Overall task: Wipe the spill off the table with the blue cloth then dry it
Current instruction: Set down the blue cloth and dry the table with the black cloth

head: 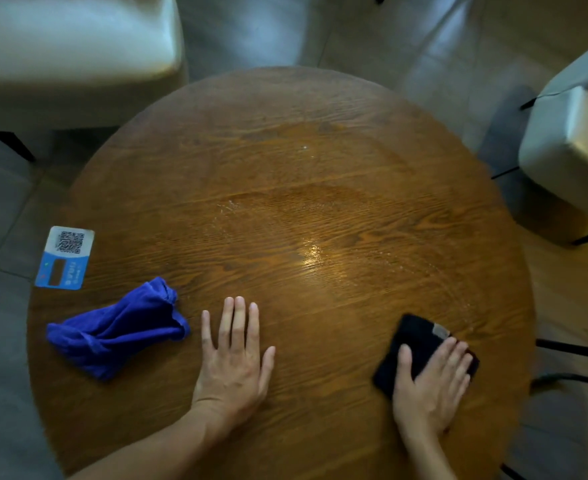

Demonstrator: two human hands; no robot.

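1. The round wooden table (285, 109) fills most of the view, with pale upholstered chairs (71, 53) around its far and right sides
2. The left hand (233, 362) lies flat on the bare wood near the front edge, palm down, fingers straight and slightly spread, gripping nothing
3. The right hand (431, 379) presses flat on a folded black cloth (413, 341) at the front right, fingers extended over it and thumb out to the side; a small pale label shows at the cloth's far corner
4. The blue cloth (119, 330) lies crumpled at the front left, just beside the left hand and touched by neither hand
5. A blue and white QR code card (65, 258) sits at the left rim, just behind the blue cloth
6. A glossy streak (311, 254) and faint arcs of pale specks cross the middle and right of the tabletop; this may be leftover moisture, though the soft view makes it hard to tell from glare
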